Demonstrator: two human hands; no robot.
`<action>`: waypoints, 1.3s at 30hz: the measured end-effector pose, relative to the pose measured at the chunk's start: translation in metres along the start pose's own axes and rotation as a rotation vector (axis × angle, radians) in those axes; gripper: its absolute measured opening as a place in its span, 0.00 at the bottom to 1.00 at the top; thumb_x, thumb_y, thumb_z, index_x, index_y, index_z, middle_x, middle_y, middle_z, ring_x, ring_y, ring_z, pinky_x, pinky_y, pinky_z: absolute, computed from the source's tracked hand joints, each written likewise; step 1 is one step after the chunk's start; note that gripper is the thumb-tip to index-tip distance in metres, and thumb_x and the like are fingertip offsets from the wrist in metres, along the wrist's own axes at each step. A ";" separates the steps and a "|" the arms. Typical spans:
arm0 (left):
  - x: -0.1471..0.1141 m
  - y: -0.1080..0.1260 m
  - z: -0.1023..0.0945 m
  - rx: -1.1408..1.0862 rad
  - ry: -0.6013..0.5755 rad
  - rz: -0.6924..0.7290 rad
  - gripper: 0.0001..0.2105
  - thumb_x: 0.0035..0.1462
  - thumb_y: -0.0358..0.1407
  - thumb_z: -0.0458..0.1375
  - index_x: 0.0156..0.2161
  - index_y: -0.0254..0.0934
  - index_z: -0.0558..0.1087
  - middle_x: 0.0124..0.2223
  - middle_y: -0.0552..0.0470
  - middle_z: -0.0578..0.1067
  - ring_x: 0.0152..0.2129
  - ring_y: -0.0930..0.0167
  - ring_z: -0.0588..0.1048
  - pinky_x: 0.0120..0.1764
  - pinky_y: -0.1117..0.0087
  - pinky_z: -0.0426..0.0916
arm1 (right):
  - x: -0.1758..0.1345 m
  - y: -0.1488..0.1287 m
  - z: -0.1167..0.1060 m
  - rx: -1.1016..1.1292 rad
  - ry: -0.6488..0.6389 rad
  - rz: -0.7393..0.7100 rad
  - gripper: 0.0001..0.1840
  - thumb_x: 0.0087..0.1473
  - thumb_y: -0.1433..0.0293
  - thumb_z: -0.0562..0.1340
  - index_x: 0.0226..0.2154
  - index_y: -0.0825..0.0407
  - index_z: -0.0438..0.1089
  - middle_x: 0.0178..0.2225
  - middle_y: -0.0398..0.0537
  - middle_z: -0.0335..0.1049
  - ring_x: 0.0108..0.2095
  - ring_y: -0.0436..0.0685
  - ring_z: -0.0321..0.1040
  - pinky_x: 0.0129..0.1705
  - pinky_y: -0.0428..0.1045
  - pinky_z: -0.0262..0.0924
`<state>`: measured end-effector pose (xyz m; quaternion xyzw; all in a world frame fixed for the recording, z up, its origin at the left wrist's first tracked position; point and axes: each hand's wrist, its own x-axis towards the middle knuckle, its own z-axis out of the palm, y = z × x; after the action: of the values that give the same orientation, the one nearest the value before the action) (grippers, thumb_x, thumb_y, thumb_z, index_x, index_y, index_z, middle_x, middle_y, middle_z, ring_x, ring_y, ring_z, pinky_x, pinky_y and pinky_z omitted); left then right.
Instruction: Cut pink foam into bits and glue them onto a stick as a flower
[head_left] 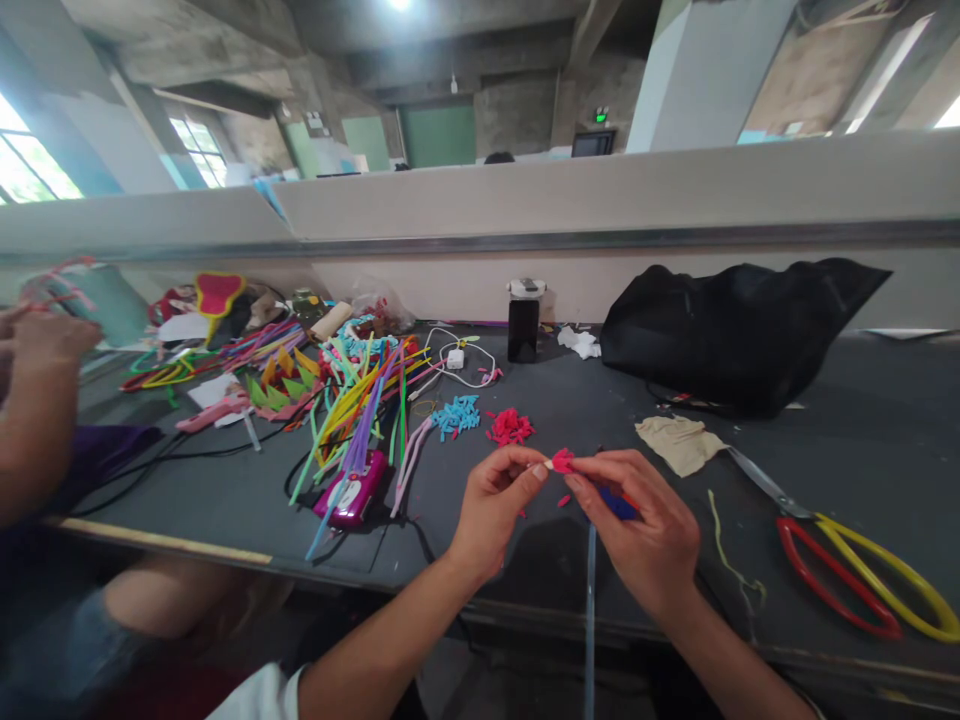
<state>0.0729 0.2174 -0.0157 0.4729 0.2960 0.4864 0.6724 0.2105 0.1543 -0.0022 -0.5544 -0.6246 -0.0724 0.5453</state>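
My left hand pinches the pale end of a small pinkish-red flower-like piece between thumb and fingers. My right hand closes its thumb and fingertips on the red petals of the same piece. Just beyond my hands lies a pile of short red pieces, with a pile of short blue pieces to its left. A blue object is mostly hidden behind my right hand. Below it, a translucent stick reaches over the table edge.
Scissors with red and yellow handles lie right, touching a beige cloth. A black bag stands behind. Colourful pipe cleaners spread left over a purple device. A co-worker's arm is at far left.
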 end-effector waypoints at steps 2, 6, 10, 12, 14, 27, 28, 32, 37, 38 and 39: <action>0.000 0.000 0.000 -0.001 0.001 -0.005 0.09 0.47 0.38 0.68 0.32 0.36 0.77 0.27 0.56 0.71 0.21 0.78 0.62 0.25 0.77 0.58 | 0.000 0.000 0.000 0.001 -0.001 0.005 0.05 0.56 0.71 0.64 0.37 0.45 0.72 0.33 0.41 0.71 0.35 0.50 0.69 0.37 0.47 0.63; 0.000 0.001 0.001 0.014 0.006 -0.006 0.09 0.47 0.39 0.68 0.32 0.36 0.77 0.27 0.55 0.72 0.22 0.78 0.63 0.25 0.76 0.58 | 0.000 0.002 0.001 -0.004 0.006 0.005 0.04 0.56 0.70 0.64 0.36 0.45 0.72 0.33 0.41 0.71 0.35 0.51 0.69 0.37 0.48 0.63; 0.000 -0.001 0.001 0.014 0.003 -0.011 0.09 0.47 0.39 0.67 0.32 0.36 0.77 0.27 0.56 0.71 0.21 0.79 0.61 0.24 0.77 0.56 | -0.001 0.004 0.002 -0.006 0.011 0.002 0.03 0.56 0.71 0.63 0.35 0.46 0.71 0.33 0.41 0.71 0.35 0.51 0.69 0.36 0.47 0.63; -0.001 -0.001 0.001 0.013 -0.002 -0.020 0.09 0.47 0.39 0.68 0.32 0.36 0.77 0.26 0.56 0.70 0.20 0.79 0.60 0.23 0.77 0.54 | -0.002 0.005 0.003 -0.003 0.012 -0.001 0.03 0.57 0.71 0.63 0.35 0.46 0.71 0.33 0.41 0.71 0.35 0.51 0.69 0.36 0.47 0.63; -0.001 -0.002 0.001 0.010 -0.006 -0.030 0.10 0.47 0.39 0.68 0.32 0.36 0.77 0.25 0.57 0.69 0.20 0.79 0.58 0.23 0.76 0.53 | -0.002 0.005 0.003 0.005 0.016 0.001 0.03 0.57 0.71 0.63 0.35 0.46 0.71 0.33 0.41 0.71 0.35 0.51 0.68 0.36 0.47 0.63; 0.000 -0.001 -0.001 0.029 -0.129 -0.094 0.12 0.52 0.43 0.64 0.31 0.34 0.77 0.22 0.57 0.67 0.19 0.79 0.59 0.24 0.74 0.51 | -0.004 0.006 0.004 0.011 0.011 0.050 0.05 0.56 0.68 0.64 0.37 0.45 0.72 0.35 0.42 0.71 0.35 0.51 0.70 0.36 0.47 0.64; 0.000 -0.001 -0.001 0.035 -0.123 -0.083 0.11 0.52 0.42 0.64 0.31 0.34 0.77 0.22 0.57 0.66 0.19 0.79 0.59 0.24 0.74 0.51 | -0.004 0.005 0.003 0.010 0.007 0.060 0.06 0.56 0.67 0.64 0.38 0.45 0.72 0.35 0.42 0.71 0.34 0.51 0.70 0.35 0.47 0.64; 0.000 -0.001 -0.003 0.060 -0.101 -0.048 0.10 0.52 0.41 0.65 0.32 0.34 0.77 0.23 0.57 0.67 0.20 0.79 0.60 0.24 0.75 0.52 | -0.002 0.003 0.000 -0.022 0.009 0.066 0.09 0.56 0.65 0.64 0.41 0.45 0.72 0.36 0.43 0.71 0.31 0.51 0.69 0.32 0.47 0.64; 0.000 0.000 -0.003 0.089 -0.104 -0.043 0.11 0.50 0.41 0.65 0.31 0.34 0.78 0.23 0.56 0.67 0.21 0.78 0.61 0.25 0.75 0.54 | 0.001 0.001 -0.005 -0.021 0.023 -0.019 0.06 0.55 0.69 0.65 0.38 0.47 0.72 0.34 0.43 0.71 0.33 0.50 0.69 0.33 0.46 0.63; -0.001 0.000 -0.003 0.083 -0.104 -0.042 0.11 0.50 0.41 0.66 0.32 0.34 0.78 0.23 0.56 0.68 0.21 0.78 0.61 0.25 0.75 0.54 | 0.002 0.001 -0.005 -0.017 0.025 -0.038 0.05 0.55 0.70 0.64 0.37 0.48 0.73 0.33 0.42 0.71 0.33 0.50 0.69 0.33 0.46 0.63; -0.001 0.000 -0.003 0.078 -0.102 -0.043 0.11 0.49 0.41 0.66 0.32 0.34 0.78 0.23 0.56 0.68 0.21 0.78 0.62 0.25 0.76 0.55 | 0.003 0.001 -0.005 -0.014 0.027 -0.052 0.04 0.55 0.71 0.64 0.37 0.48 0.73 0.32 0.42 0.71 0.33 0.50 0.69 0.33 0.46 0.63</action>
<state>0.0705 0.2176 -0.0166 0.5164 0.2905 0.4352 0.6779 0.2148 0.1527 0.0017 -0.5405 -0.6310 -0.0984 0.5478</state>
